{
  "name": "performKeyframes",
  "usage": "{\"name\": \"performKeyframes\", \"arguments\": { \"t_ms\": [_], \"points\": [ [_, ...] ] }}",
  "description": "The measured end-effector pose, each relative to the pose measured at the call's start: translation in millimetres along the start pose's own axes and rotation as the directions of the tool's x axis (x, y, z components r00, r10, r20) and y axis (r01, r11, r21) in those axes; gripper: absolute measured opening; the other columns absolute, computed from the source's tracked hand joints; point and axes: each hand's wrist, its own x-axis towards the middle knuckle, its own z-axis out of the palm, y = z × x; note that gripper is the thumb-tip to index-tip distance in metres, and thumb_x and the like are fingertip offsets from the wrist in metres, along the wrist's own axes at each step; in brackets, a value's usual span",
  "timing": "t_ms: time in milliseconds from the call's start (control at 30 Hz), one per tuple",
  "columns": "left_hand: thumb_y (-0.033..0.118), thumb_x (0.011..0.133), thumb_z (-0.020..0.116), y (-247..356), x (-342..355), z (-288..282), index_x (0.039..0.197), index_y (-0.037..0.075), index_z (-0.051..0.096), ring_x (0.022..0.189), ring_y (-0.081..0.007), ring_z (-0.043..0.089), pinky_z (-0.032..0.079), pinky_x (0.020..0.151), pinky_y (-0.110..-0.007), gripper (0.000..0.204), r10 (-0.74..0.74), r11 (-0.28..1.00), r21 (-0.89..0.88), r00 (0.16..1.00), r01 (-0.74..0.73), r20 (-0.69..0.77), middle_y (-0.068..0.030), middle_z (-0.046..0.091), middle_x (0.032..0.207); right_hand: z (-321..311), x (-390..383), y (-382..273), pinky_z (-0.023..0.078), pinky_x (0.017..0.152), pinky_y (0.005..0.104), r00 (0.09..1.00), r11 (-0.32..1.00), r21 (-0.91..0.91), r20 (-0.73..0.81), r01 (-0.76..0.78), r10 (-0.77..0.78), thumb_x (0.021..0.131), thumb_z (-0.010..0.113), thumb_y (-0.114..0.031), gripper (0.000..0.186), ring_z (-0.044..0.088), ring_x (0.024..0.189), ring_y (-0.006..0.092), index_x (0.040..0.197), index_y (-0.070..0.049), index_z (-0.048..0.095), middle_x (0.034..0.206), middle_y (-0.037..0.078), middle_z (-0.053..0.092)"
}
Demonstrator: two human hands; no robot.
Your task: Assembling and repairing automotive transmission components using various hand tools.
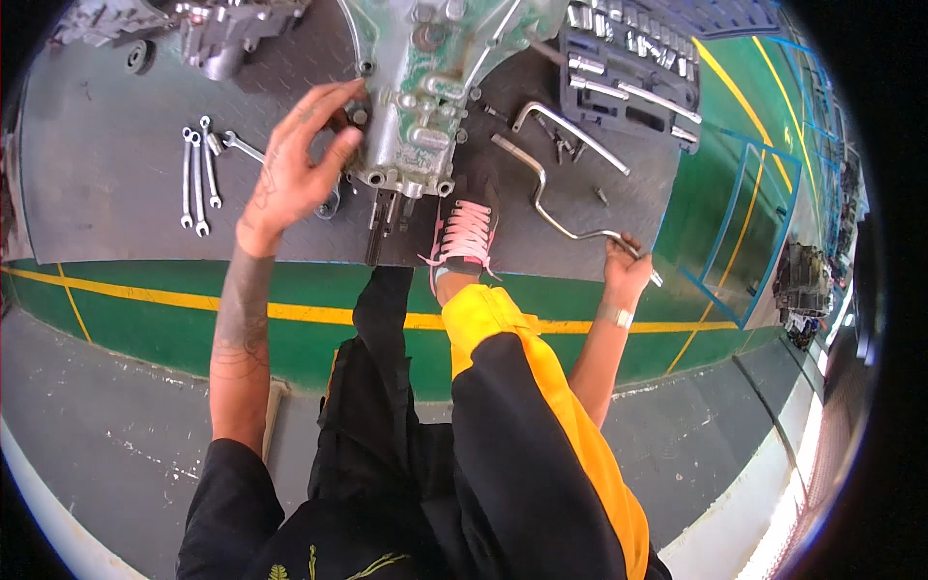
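Observation:
A greenish-grey metal gearbox housing lies at the top middle on a dark mat, with a splined shaft sticking out of its near end. My left hand rests against the housing's left side, thumb and fingers apart around a bolt head there; its fingertips are partly hidden. Off to the right, my right hand is closed around the near end of a speed brace, a cranked steel bar. The brace's far end reaches toward the housing and lies apart from it.
A grey socket case stands at the upper right, with an L-shaped bar beside it. Several combination wrenches lie at left. Metal castings sit at the far left. My shoe with pink laces is on the mat.

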Motion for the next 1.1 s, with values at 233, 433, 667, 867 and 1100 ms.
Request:
{"name": "performKeyframes", "arguments": {
  "t_ms": [233,433,667,867,1100],
  "points": [
    [-0.018,0.076,0.044,28.6,-7.9,-3.3,0.134,-0.001,0.055,0.113,-0.0375,0.062,0.051,0.097,-0.042,0.062,0.043,0.985,0.170,0.992,-0.023,-0.117,-0.0190,0.056,0.133,94.3,-199.6,-66.0,0.041,0.063,0.0357,0.427,0.546,-0.196,0.839,0.815,-0.337,0.110,0.036,-0.037,0.037,0.038,0.061,0.0139,0.089,-0.008,0.040,0.069,0.002,0.042],
    [-0.002,0.081,0.058,233.9,23.2,11.0,0.137,0.003,0.053,0.117,-0.0350,0.060,0.047,0.099,-0.047,0.056,0.562,0.798,0.334,0.819,-0.502,-0.112,-0.0203,0.060,0.128,205.4,-351.3,-74.4,0.053,0.070,0.0529,0.291,-0.479,-0.002,0.797,0.878,0.529,0.097,0.054,-0.013,0.020,0.065,0.084,0.0496,0.104,0.005,0.057,0.082,0.030,0.065],
    [0.034,0.081,0.073,211.4,34.6,37.9,0.098,0.006,0.073,0.068,-0.0303,0.070,0.054,0.064,-0.043,0.033,-0.017,0.996,0.090,0.995,0.025,-0.094,-0.0127,0.069,0.072,234.7,-420.4,-111.0,0.052,0.081,0.0476,0.023,-0.567,0.603,0.674,0.561,0.739,0.071,0.066,0.001,0.028,0.064,0.101,0.0406,0.098,0.001,0.061,0.089,0.020,0.067],
    [0.046,0.086,0.070,174.8,32.5,38.4,0.070,0.012,0.076,0.060,-0.0352,0.066,0.052,0.059,-0.044,0.038,0.087,0.992,0.105,0.982,-0.070,-0.169,-0.0153,0.065,0.062,203.3,-454.9,-197.2,0.044,0.098,0.0453,-0.021,-0.708,0.684,0.722,0.178,0.692,0.068,0.081,-0.018,0.046,0.056,0.107,0.0314,0.108,-0.007,0.063,0.102,0.011,0.058],
    [0.048,0.090,0.067,122.1,32.0,32.2,0.061,0.005,0.070,0.056,-0.0377,0.063,0.051,0.057,-0.047,0.052,0.162,0.982,0.124,0.976,-0.145,-0.145,-0.0181,0.062,0.058,173.8,-456.3,-214.7,0.041,0.053,0.0443,0.099,-0.806,0.286,0.916,0.518,0.389,0.094,0.068,-0.027,0.023,0.055,0.057,0.0362,0.092,-0.005,0.063,0.064,0.016,0.053]
  ]
}}
